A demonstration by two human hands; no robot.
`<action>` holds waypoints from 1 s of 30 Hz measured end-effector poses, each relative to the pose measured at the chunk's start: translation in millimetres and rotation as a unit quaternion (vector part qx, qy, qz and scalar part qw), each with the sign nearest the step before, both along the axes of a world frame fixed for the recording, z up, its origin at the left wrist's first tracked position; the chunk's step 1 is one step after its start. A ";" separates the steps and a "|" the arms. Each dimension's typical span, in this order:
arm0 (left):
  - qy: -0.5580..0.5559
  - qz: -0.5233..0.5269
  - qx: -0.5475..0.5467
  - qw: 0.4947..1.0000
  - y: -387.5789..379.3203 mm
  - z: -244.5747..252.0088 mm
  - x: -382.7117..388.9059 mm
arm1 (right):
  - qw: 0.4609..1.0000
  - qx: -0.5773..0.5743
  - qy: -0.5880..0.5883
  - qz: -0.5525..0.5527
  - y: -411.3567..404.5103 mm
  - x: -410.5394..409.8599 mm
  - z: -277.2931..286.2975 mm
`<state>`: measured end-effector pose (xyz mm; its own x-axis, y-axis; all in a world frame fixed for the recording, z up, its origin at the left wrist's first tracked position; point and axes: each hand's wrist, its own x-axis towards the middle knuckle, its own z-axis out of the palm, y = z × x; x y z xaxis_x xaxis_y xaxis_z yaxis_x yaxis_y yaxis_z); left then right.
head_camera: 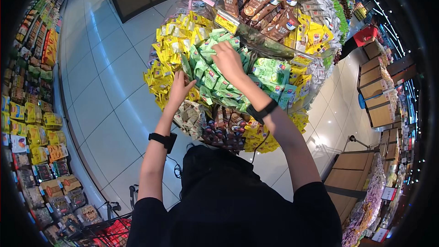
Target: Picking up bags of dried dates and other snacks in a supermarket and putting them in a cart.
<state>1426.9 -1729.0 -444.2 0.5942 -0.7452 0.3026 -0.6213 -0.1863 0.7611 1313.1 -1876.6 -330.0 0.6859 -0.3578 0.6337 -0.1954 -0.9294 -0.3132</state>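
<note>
My right hand (227, 61) reaches over a heap of small green snack packets (207, 75), its fingers bent down onto them. Whether it grips one is hidden behind the hand. My left hand (180, 87) is at the left side of the heap, thumb apart from the fingers, where the green packets meet yellow snack packets (171, 46). Nothing shows between its thumb and fingers. Larger green bags (272, 70) stand to the right of my right hand. A yellow price sign (226, 21) is fixed at the bin's divider above it.
Brown snack bags (264, 5) fill the bin behind. Brown packets (228, 123) lie in the lower tier close to my body. Packaged-food shelves (37, 130) line the left aisle, and a shopping cart (106, 230) stands lower left. A person in a red top (365, 36) is far right.
</note>
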 end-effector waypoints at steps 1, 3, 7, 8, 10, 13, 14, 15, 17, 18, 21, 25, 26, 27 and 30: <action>0.012 -0.005 0.004 1.000 2.3 -0.8 -1.1 | 0.996 -0.080 0.048 -0.010 -2.3 13.1 -4.3; 0.009 -0.004 0.001 1.000 12.7 1.3 -3.9 | 0.976 -0.197 0.086 -0.012 -12.8 33.2 -19.2; 0.200 -0.017 -0.002 0.980 51.2 16.9 -9.1 | 0.977 -0.205 0.040 0.034 -6.9 17.5 2.8; 0.342 -0.022 0.003 0.939 57.7 22.9 -12.3 | 0.980 -0.197 -0.010 0.020 0.0 3.5 7.4; 0.399 -0.067 -0.059 0.913 58.5 51.5 -30.2 | 0.979 -0.182 -0.079 0.038 18.0 -35.9 23.1; 0.661 -0.114 -0.228 0.706 54.1 101.5 -61.2 | 0.973 -0.186 -0.073 0.112 56.1 -74.8 17.9; 0.672 -0.141 -0.184 0.704 51.2 103.8 -61.1 | 0.974 -0.178 -0.017 0.142 70.4 -83.2 16.6; 0.680 -0.172 -0.136 0.699 45.8 105.7 -62.4 | 0.971 -0.172 -0.014 0.163 80.4 -87.7 12.7; 0.611 -0.164 -0.131 0.763 38.8 105.3 -73.1 | 0.970 -0.166 -0.012 0.178 86.2 -89.7 10.2; 0.619 -0.162 -0.165 0.751 35.9 104.9 -76.7 | 0.968 -0.128 -0.014 0.214 86.0 -90.5 11.4; 0.560 -0.152 -0.177 0.795 32.2 94.4 -78.2 | 0.983 -0.011 -0.050 0.176 80.5 -94.0 17.4; 0.534 -0.224 -0.053 0.814 33.3 88.7 -76.5 | 0.911 0.401 -0.074 0.056 54.5 -90.2 21.3; 0.535 -0.230 -0.051 0.812 32.1 82.3 -77.4 | 0.848 0.520 -0.069 0.076 49.1 -88.8 22.1; 0.493 -0.264 -0.039 0.828 31.8 72.4 -75.9 | 0.814 0.572 -0.011 0.103 44.7 -88.6 24.9; 0.443 -0.295 -0.025 0.846 34.8 56.9 -74.7 | 0.827 0.528 0.167 0.099 40.9 -86.9 43.8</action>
<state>1352.2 -1694.3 -387.2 0.1342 -0.9906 -0.0274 0.2245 0.0035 0.9745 1226.2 -1835.7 -286.2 0.8711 -0.4500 -0.1968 -0.3120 -0.1974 -0.9294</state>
